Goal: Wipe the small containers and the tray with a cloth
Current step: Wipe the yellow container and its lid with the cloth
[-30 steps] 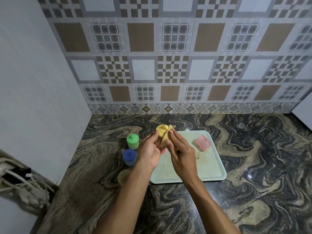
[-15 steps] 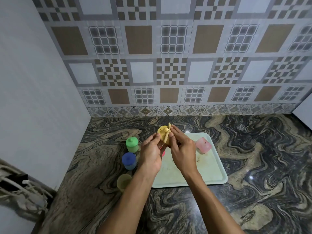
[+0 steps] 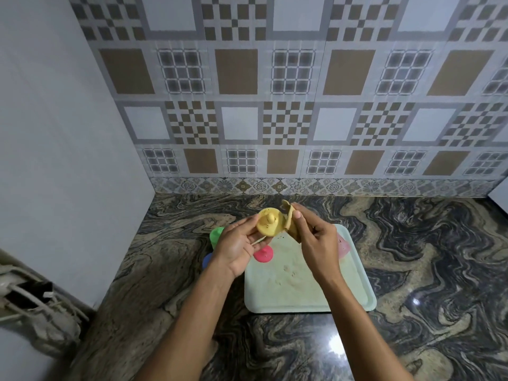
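Observation:
My left hand (image 3: 238, 247) grips a small yellow container (image 3: 268, 224) with a knobbed lid, raised above the tray's far left corner. My right hand (image 3: 316, 237) pinches a yellowish cloth (image 3: 289, 220) against the container's right side. Below them lies the pale green tray (image 3: 297, 287), speckled with crumbs. A pink lid (image 3: 264, 254) rests at the tray's left edge, and a pink container (image 3: 343, 244) on the tray is partly hidden behind my right hand. A green container (image 3: 215, 235) and a blue one (image 3: 206, 260) stand left of the tray, mostly covered by my left hand.
The dark marbled countertop (image 3: 426, 257) runs to a patterned tile backsplash (image 3: 302, 119) behind and a plain wall (image 3: 55, 133) on the left. An appliance with cables (image 3: 30, 303) sits past the counter's left edge.
Both hands have lifted the yellow container and cloth higher and farther from me. The pink lid under them has come into view, and the yellowish cup near the tray's front left is now hidden by my arm.

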